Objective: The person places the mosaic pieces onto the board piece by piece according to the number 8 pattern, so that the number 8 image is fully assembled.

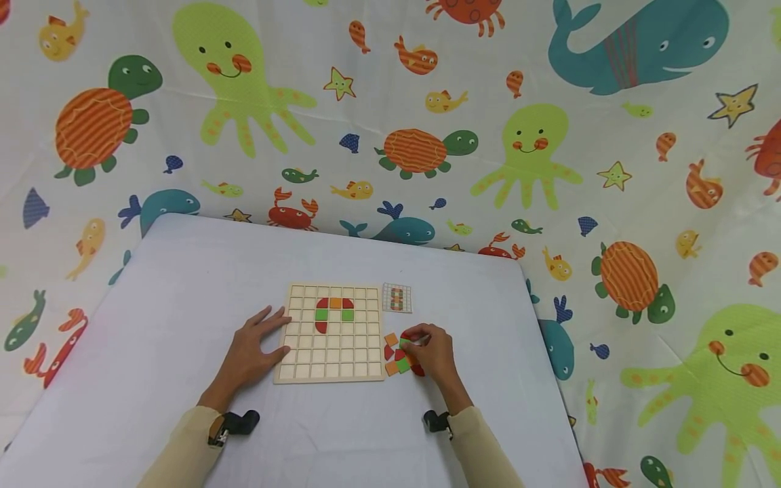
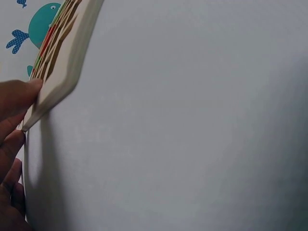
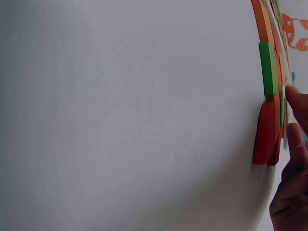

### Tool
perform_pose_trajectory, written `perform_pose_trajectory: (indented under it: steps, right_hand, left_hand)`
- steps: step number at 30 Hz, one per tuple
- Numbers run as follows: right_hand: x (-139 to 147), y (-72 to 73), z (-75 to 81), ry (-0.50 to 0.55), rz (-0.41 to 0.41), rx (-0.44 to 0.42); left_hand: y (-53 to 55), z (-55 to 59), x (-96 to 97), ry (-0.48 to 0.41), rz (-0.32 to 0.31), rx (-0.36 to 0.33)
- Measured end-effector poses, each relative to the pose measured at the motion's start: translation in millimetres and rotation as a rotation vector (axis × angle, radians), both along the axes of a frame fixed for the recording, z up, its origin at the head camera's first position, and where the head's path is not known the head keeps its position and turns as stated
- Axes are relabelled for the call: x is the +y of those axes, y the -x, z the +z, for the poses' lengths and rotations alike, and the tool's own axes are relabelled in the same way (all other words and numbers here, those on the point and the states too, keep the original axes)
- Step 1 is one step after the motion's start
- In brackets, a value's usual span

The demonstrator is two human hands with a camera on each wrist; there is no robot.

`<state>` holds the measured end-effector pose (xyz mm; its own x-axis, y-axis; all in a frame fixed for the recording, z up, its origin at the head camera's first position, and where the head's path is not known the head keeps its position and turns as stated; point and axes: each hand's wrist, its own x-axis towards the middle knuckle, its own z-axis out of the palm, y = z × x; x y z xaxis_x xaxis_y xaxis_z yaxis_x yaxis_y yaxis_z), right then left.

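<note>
A wooden grid board lies on the white table. Set in its upper cells are red rounded pieces, an orange square and two green squares. My left hand rests at the board's left edge, fingers spread, thumb touching the rim. To the right of the board is a loose pile of red, orange and green pieces. Over this pile my right hand reaches down, thumb and fingertips a little apart in the right wrist view, close to a green piece.
A small pattern card with a coloured figure lies by the board's upper right corner. The white table runs back to a hanging cloth printed with sea animals. Each wrist carries a black camera.
</note>
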<state>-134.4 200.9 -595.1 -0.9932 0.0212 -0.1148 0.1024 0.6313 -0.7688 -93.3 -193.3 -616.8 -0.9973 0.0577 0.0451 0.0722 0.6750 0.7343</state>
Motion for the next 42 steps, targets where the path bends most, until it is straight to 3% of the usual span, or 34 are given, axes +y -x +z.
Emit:
perform_pose_trajectory:
  steps: [10, 18, 31, 42]
  right_hand:
    - [-16, 4.5, 4.2, -0.060, 0.145, -0.001]
    - [-19, 5.9, 4.8, -0.076, 0.127, -0.016]
    - [-23, 6.6, -0.5, 0.036, 0.063, 0.069]
    - [-62, 9.0, 6.4, 0.158, 0.128, 0.106]
  left_hand:
    - [1.2, -1.4, 1.7, -0.004, 0.007, 0.036]
    - [2.2, -2.7, 1.3, -0.001, 0.004, 0.026]
    - [-0.3, -3.1, 2.7, -0.001, 0.003, 0.063]
    - [-1.0, -2.8, 0.6, 0.007, 0.006, 0.032]
